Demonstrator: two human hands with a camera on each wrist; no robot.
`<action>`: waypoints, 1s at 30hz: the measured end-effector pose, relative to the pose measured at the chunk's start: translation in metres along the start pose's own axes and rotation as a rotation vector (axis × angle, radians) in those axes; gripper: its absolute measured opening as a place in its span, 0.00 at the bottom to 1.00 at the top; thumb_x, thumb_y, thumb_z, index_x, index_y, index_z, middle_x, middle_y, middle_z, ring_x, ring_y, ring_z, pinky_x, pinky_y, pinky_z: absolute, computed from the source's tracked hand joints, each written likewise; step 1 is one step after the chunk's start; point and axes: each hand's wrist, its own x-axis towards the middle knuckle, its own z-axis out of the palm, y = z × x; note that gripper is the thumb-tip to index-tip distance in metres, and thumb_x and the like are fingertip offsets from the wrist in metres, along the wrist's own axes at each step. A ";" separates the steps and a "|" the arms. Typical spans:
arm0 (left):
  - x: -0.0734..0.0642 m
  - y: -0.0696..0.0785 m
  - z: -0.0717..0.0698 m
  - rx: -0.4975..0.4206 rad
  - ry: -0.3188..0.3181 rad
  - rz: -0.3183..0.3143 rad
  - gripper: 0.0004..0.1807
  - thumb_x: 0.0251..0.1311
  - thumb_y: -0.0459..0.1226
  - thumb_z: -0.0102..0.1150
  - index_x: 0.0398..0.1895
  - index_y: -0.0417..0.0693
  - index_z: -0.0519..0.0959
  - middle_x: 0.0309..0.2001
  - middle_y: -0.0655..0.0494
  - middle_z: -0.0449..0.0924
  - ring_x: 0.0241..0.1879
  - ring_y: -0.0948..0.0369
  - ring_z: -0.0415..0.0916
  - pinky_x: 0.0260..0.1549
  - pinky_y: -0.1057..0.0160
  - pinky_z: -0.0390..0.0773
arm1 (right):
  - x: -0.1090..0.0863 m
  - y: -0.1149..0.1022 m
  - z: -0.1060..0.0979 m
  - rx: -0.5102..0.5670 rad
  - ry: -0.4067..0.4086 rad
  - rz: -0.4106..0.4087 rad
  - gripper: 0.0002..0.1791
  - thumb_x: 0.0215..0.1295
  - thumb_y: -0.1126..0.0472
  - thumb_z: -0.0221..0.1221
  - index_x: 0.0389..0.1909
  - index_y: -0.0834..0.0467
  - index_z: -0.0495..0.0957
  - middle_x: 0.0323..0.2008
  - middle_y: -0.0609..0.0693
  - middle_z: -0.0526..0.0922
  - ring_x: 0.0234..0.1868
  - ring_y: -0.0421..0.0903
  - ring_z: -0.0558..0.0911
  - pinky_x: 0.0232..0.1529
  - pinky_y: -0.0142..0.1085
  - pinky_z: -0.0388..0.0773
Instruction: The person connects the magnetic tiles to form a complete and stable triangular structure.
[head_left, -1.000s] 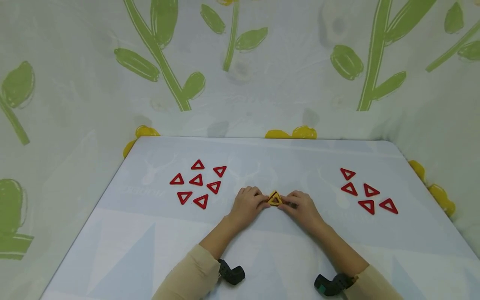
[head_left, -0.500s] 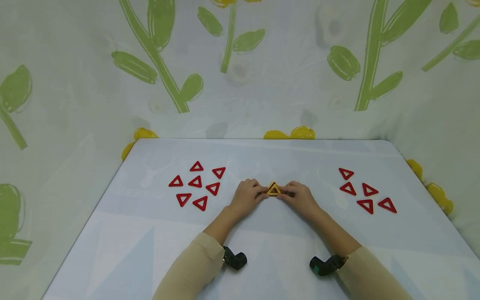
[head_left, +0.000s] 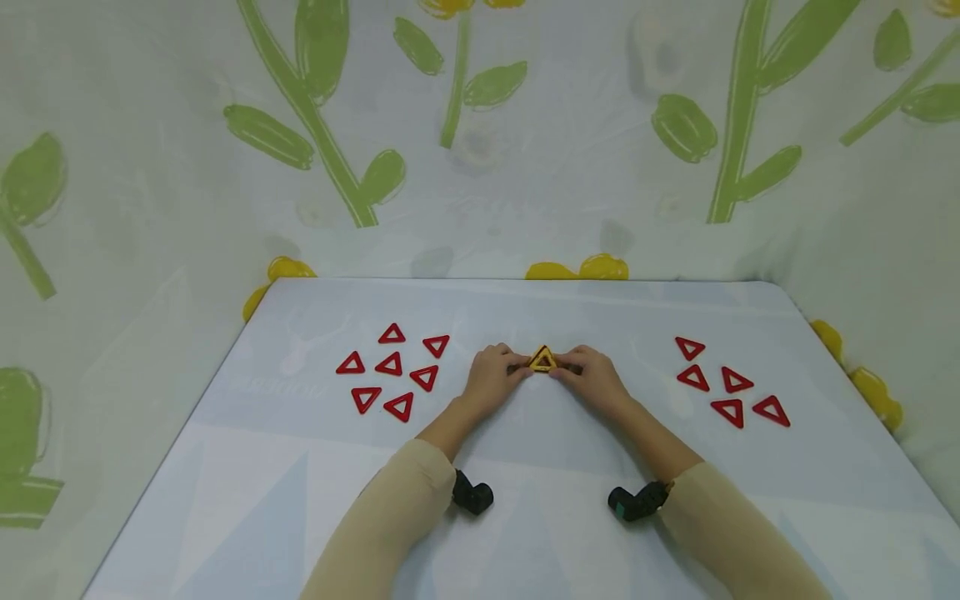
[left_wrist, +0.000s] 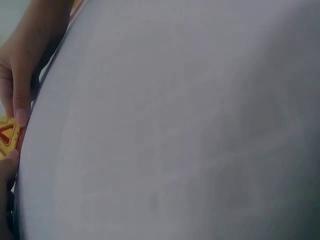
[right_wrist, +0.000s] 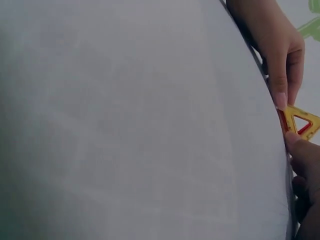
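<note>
Both hands hold a small yellow triangular magnetic tile (head_left: 542,369) between them, at the middle of the table. My left hand (head_left: 491,375) pinches its left corner between thumb and fingers, and my right hand (head_left: 592,375) pinches the right corner. In the right wrist view the yellow tile (right_wrist: 301,112) has a triangular opening, with red showing inside it and along its near edge. Seen from the left wrist, the tile (left_wrist: 4,148) is partly cut off by the frame.
Several red triangular tiles (head_left: 388,372) lie flat and spread out on the table left of the hands. Another loose group of red triangles (head_left: 727,403) lies to the right. A patterned fabric wall (head_left: 555,183) rises behind the table's far edge.
Both hands have moved away from the body toward the far edge, carrying the yellow tile with them. The red triangles stay where they were, while the head view shifts slightly.
</note>
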 end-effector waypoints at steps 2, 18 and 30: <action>0.004 0.000 -0.001 -0.017 0.006 -0.032 0.16 0.58 0.45 0.62 0.47 0.50 0.84 0.38 0.55 0.79 0.37 0.57 0.73 0.40 0.59 0.69 | 0.006 0.000 0.000 -0.013 -0.001 -0.003 0.19 0.55 0.59 0.67 0.47 0.63 0.82 0.33 0.53 0.81 0.30 0.43 0.74 0.31 0.32 0.70; 0.044 0.002 -0.009 -0.003 -0.088 -0.254 0.13 0.62 0.45 0.58 0.46 0.52 0.84 0.43 0.56 0.81 0.47 0.57 0.75 0.48 0.58 0.69 | 0.041 -0.003 -0.005 -0.069 -0.006 0.088 0.17 0.60 0.59 0.63 0.47 0.65 0.82 0.36 0.57 0.81 0.34 0.48 0.76 0.35 0.38 0.71; 0.058 0.007 -0.006 0.032 -0.057 -0.374 0.12 0.63 0.43 0.58 0.45 0.52 0.84 0.44 0.56 0.82 0.47 0.57 0.77 0.46 0.58 0.69 | 0.062 -0.009 -0.006 -0.136 -0.032 0.164 0.17 0.62 0.57 0.62 0.47 0.65 0.81 0.40 0.58 0.81 0.40 0.52 0.77 0.40 0.43 0.72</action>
